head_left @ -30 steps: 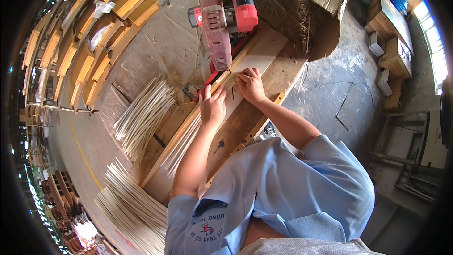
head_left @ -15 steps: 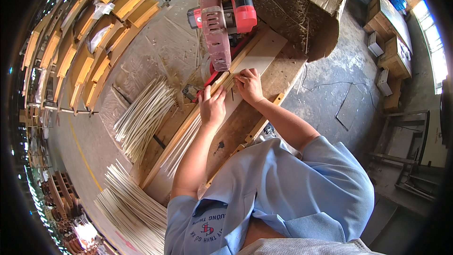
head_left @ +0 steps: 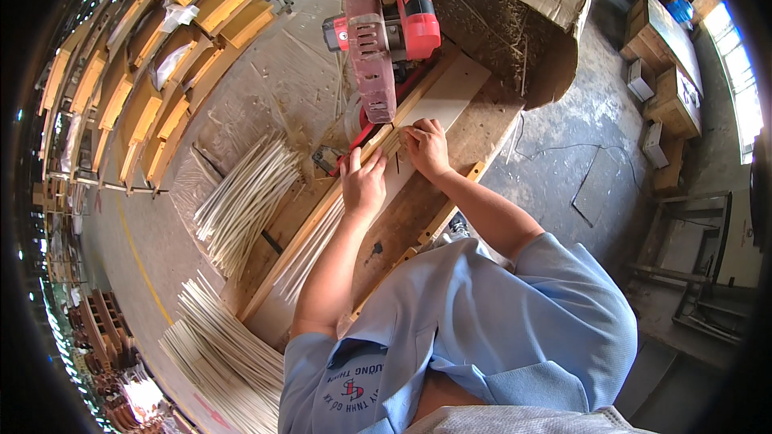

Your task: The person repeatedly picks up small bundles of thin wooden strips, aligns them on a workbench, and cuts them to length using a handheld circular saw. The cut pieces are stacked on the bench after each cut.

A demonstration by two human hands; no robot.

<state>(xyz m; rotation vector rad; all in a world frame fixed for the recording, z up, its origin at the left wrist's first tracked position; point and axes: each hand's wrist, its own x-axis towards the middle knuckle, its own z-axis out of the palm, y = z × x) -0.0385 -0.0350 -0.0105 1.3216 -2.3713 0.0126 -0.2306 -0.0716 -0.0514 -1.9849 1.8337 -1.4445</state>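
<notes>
A bundle of thin pale wooden strips [head_left: 312, 243] lies along a wooden fence [head_left: 281, 280] on a white board [head_left: 460, 90]. My left hand [head_left: 363, 185] holds the strips against the fence, fingertips over its top edge. Just right of the saw blade, my right hand [head_left: 426, 149] is closed, its fingers pinched at the strips' far ends. The fingertips' exact contact is hard to see. In front of both hands stands a red and black miter saw [head_left: 416, 16] with a dusty, slotted blade guard [head_left: 370, 52]. The guard hides most of the blade.
Loose piles of similar strips [head_left: 245, 201] lie left of the fence, with another stack [head_left: 229, 354] nearer me. A large cardboard box [head_left: 547, 56] stands open behind the saw. Racks of wooden parts [head_left: 153, 88] fill the far left. A cable [head_left: 555, 145] crosses the floor at right.
My right hand's fingers have curled in slightly by the strip ends. My left hand, the strips and the saw look nearly the same.
</notes>
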